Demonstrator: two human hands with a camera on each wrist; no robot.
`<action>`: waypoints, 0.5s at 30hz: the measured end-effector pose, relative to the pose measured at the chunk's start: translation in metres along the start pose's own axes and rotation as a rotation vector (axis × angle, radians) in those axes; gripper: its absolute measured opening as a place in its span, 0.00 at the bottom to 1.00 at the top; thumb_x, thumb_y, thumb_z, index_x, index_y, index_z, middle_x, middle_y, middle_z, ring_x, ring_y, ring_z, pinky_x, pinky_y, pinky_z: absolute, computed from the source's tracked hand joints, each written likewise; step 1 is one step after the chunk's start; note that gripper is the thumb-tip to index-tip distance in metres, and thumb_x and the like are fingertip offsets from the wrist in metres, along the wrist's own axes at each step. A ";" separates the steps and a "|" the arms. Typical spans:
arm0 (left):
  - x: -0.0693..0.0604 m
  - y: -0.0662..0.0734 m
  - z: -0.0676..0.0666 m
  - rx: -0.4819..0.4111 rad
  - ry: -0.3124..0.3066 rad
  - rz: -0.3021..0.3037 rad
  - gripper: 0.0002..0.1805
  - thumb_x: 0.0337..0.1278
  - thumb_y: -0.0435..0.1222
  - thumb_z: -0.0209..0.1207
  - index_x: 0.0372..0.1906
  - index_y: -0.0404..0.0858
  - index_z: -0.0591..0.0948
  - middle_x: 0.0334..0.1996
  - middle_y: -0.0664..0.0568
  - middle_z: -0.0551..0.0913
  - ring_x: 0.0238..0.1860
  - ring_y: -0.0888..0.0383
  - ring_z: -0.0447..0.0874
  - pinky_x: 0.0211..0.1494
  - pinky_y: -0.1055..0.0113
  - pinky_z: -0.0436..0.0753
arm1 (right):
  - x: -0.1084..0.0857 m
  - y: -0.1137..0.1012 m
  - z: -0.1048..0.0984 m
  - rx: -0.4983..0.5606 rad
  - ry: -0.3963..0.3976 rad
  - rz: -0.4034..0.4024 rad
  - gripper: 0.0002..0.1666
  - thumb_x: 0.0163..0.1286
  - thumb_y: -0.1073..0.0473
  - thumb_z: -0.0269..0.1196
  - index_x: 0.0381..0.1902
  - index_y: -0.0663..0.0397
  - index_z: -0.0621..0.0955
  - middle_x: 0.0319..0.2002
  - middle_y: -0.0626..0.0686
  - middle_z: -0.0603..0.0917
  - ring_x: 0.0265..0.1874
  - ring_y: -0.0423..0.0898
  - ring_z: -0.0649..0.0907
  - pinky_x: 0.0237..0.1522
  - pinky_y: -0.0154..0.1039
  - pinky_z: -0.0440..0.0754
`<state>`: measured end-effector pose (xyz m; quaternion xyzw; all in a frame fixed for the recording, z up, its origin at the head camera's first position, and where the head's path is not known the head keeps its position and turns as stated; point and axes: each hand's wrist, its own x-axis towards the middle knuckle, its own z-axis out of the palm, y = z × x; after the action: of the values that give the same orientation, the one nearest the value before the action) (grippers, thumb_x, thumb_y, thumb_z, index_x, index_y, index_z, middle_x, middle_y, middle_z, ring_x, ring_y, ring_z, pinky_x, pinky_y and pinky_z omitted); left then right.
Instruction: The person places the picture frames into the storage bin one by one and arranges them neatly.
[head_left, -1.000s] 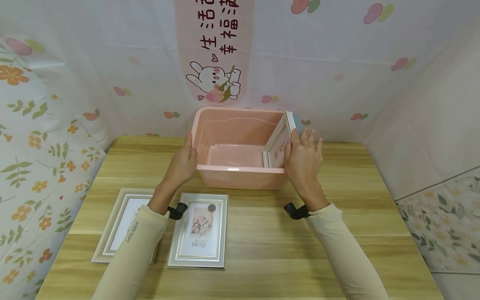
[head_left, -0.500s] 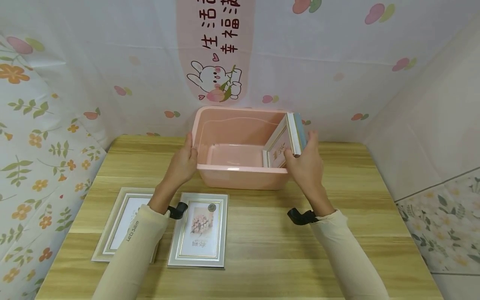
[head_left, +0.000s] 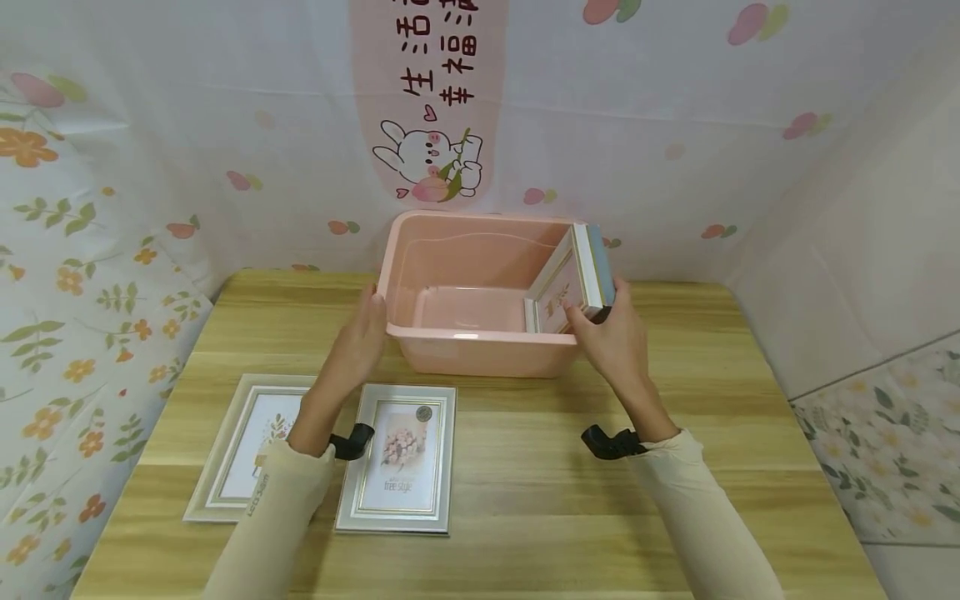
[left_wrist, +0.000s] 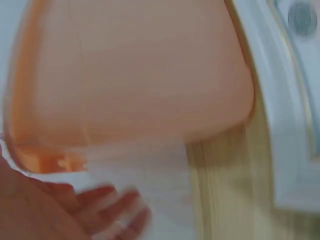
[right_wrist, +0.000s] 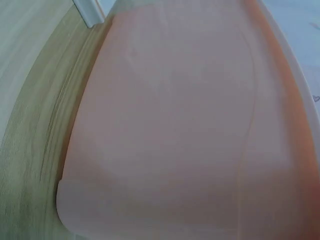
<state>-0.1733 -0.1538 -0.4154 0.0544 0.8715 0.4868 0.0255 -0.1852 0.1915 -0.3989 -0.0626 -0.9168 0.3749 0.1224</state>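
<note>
A pink plastic tub (head_left: 480, 354) stands at the back of the table. At its right end, white-edged picture frames (head_left: 562, 287) lean upright, with a blue edge (head_left: 598, 250) behind the front one. My right hand (head_left: 618, 333) grips them, thumb on the front face and fingers behind. The left hand (head_left: 352, 350) is beside the tub's left rim; in the left wrist view its fingers (left_wrist: 115, 205) are spread, blurred and apart from the tub wall (left_wrist: 140, 75). The right wrist view shows the tub's outer wall (right_wrist: 165, 115), with the hand out of sight.
Two picture frames lie flat at the front left: a silver-white one (head_left: 442, 467) and a cream one (head_left: 206, 483), partly under the left arm. A patterned cloth (head_left: 637, 150) hangs behind the tub. The wooden table (head_left: 525, 483) extends to the right.
My right hand has gone from lying over the frames' top edge to gripping their near end with the thumb in front. The left hand has let go of the tub's rim and moved slightly down and left.
</note>
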 end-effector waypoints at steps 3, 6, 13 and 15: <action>-0.018 0.003 0.011 0.102 -0.023 -0.107 0.46 0.73 0.62 0.23 0.78 0.32 0.32 0.78 0.33 0.36 0.78 0.36 0.35 0.76 0.38 0.46 | 0.000 0.001 -0.001 -0.015 0.002 0.012 0.48 0.65 0.38 0.63 0.74 0.55 0.60 0.50 0.65 0.82 0.39 0.58 0.83 0.30 0.46 0.76; -0.035 0.004 0.025 0.264 -0.039 -0.226 0.52 0.69 0.67 0.25 0.77 0.31 0.30 0.77 0.30 0.32 0.76 0.28 0.33 0.67 0.26 0.52 | -0.001 0.000 -0.001 -0.025 0.004 0.017 0.49 0.65 0.36 0.62 0.74 0.55 0.60 0.49 0.65 0.82 0.38 0.58 0.83 0.28 0.45 0.75; -0.064 -0.008 0.059 0.567 -0.117 -0.363 0.59 0.60 0.74 0.37 0.80 0.36 0.39 0.78 0.33 0.37 0.73 0.21 0.36 0.53 0.17 0.58 | -0.002 -0.001 -0.001 -0.029 -0.003 0.028 0.50 0.65 0.34 0.61 0.75 0.53 0.59 0.49 0.65 0.82 0.38 0.59 0.83 0.28 0.45 0.74; -0.071 -0.013 0.070 0.611 -0.135 -0.377 0.60 0.57 0.76 0.40 0.80 0.38 0.42 0.79 0.35 0.39 0.74 0.22 0.35 0.54 0.17 0.59 | -0.002 -0.001 0.000 -0.031 -0.007 0.030 0.50 0.65 0.34 0.61 0.75 0.53 0.59 0.49 0.65 0.82 0.38 0.59 0.83 0.28 0.45 0.74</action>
<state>-0.0968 -0.1098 -0.4641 -0.0702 0.9678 0.1858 0.1547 -0.1830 0.1907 -0.3984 -0.0768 -0.9219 0.3627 0.1127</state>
